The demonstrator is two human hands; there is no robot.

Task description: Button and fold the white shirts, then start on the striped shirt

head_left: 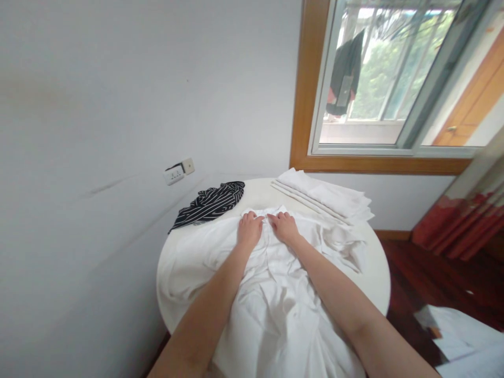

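A white shirt lies spread and wrinkled over the round table, its lower part hanging toward me past the near edge. Its collar end is at the far side, with a sleeve bunched to the right. My left hand and my right hand are close together at the collar, thumbs and fingertips pinching the fabric on either side of the front opening. Whatever small part sits between the fingertips is too small to make out.
The round white table stands against the wall. A black striped cloth lies crumpled at its back left, and a folded white stack at its back right. A wall socket, a window and a red-and-cream curtain surround it. White items lie low at right.
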